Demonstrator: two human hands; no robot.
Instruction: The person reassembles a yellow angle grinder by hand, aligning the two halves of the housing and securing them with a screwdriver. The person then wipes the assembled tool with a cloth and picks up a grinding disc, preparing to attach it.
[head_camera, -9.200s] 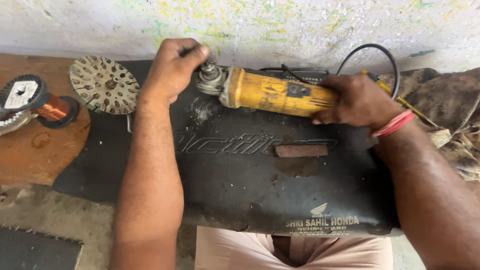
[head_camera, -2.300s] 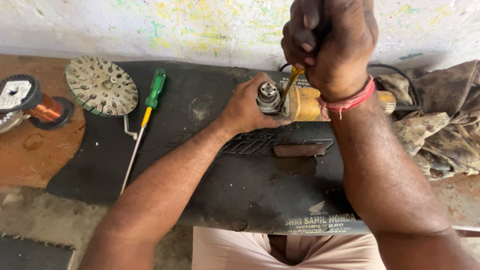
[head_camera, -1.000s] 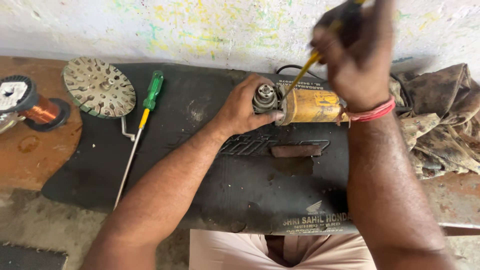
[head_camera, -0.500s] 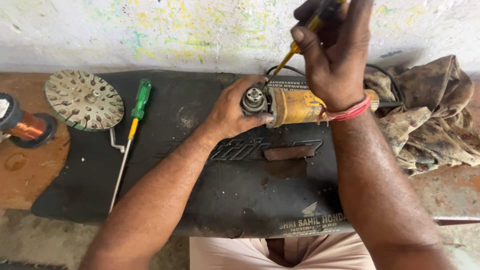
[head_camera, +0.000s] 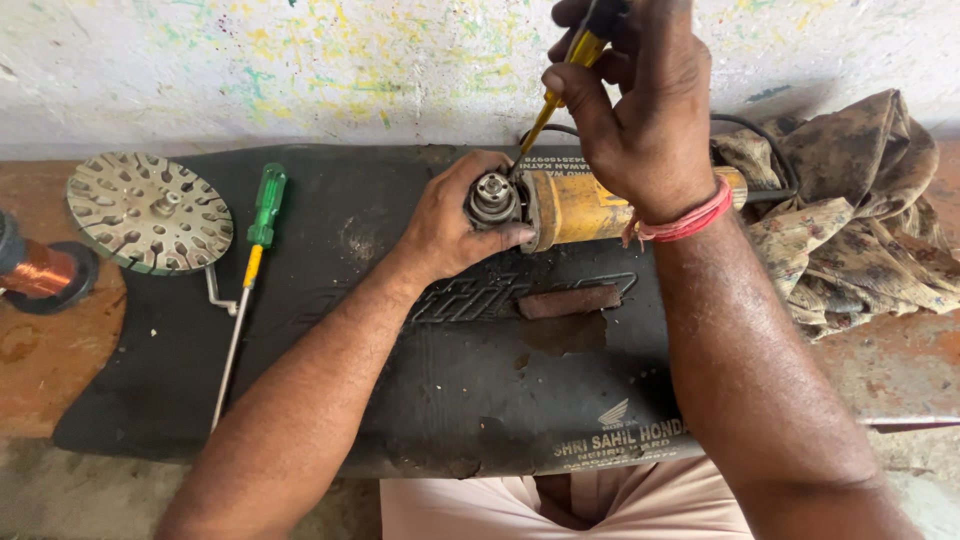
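Left hand (head_camera: 450, 225) grips the yellow grinder (head_camera: 585, 205); right hand (head_camera: 640, 110) holds a yellow-handled screwdriver (head_camera: 560, 85).

Yellow grinder body (head_camera: 590, 205), green-handled screwdriver (head_camera: 250, 270), black mat (head_camera: 400, 400), camouflage-patterned cloth (head_camera: 860, 220).

— What are you wearing on your arms?
— I'm going bare-armed, no sleeves showing. I'm wearing a red thread band (head_camera: 690, 222) around my right wrist.
— And below?
— I'm wearing pale pinkish trousers (head_camera: 560, 508).
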